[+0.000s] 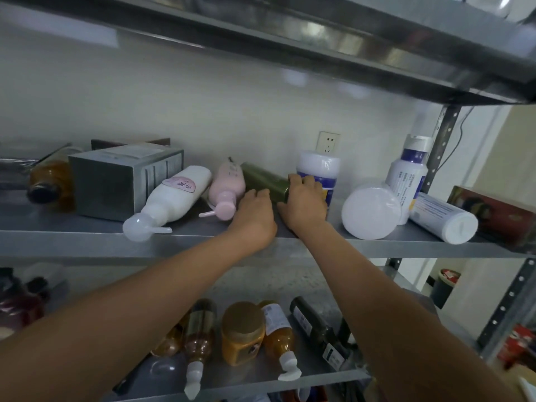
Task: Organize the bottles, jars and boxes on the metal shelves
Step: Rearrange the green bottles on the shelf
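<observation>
Item: green bottle (262, 178), on its side on the middle metal shelf (87, 242). Smooth, rigid, likely slick and apt to roll; take it round the body. Opaque, contents unseen. Grip: right hand (304, 203) curls its fingers over the near end; left hand (255, 213) at 7 o'clock, hold cannot be told. Toppled pink pump bottle (227, 184) at 9 o'clock; upright white jar (319, 169) at 3 o'clock.

Dim soft light, glare on upper shelf (333, 39) (smeared), edges bowed
</observation>
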